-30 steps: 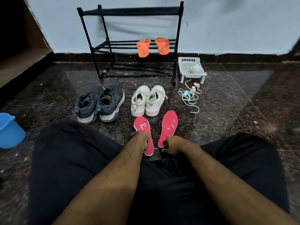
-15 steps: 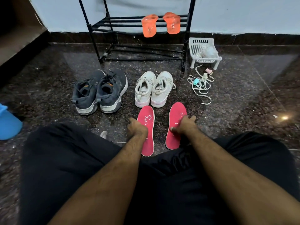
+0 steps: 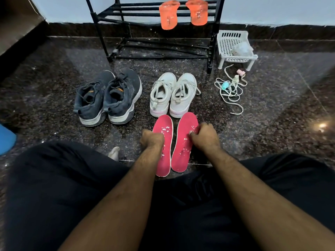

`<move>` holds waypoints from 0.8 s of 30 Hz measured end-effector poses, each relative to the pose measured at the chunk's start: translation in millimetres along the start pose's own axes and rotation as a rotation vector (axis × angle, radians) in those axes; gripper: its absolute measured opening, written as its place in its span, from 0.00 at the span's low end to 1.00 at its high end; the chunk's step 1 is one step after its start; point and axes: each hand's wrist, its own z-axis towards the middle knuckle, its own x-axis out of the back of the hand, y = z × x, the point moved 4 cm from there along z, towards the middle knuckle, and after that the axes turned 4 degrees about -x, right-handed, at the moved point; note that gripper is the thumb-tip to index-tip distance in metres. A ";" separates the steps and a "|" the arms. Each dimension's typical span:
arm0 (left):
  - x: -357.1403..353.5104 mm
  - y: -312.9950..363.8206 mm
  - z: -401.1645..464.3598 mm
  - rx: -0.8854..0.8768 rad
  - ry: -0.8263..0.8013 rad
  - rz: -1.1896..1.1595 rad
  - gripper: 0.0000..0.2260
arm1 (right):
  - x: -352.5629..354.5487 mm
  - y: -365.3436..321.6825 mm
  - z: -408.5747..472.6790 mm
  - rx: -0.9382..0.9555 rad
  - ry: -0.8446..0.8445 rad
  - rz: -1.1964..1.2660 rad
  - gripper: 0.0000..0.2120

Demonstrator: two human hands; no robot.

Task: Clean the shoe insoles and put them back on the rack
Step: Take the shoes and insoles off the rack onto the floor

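Two pink insoles, the left insole (image 3: 163, 142) and the right insole (image 3: 183, 142), lie side by side on the floor (image 3: 54, 105) just ahead of the person's knees, both flecked with white bits. A second ago the hands sat at the heel ends; they have since slid forward to mid-length, which suggests the insoles are being taken up for cleaning, a step barely begun. The left hand (image 3: 152, 139) rests knuckles-up on the left insole's outer edge, fingers curled under; whether they grip it cannot be told. The right hand (image 3: 203, 135) pinches the right insole's outer edge, thumb on top. Beyond stand white shoes (image 3: 174, 95), dark shoes (image 3: 107, 96) to their left, then the rack (image 3: 212, 42) carrying two orange insoles (image 3: 183, 13)
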 end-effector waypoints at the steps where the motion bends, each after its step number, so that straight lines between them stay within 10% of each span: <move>1: 0.8 4.3 -0.4 -0.026 0.001 0.013 0.18 | 3.5 -0.9 2.5 0.001 0.030 0.015 0.25; 10: -10.8 51.4 19.5 -0.511 -0.125 0.272 0.18 | -9.4 -45.2 26.5 0.399 0.079 -0.113 0.17; 24: -52.4 60.7 78.9 -0.423 -0.183 0.123 0.25 | -20.7 -50.9 86.6 0.358 0.157 -0.017 0.21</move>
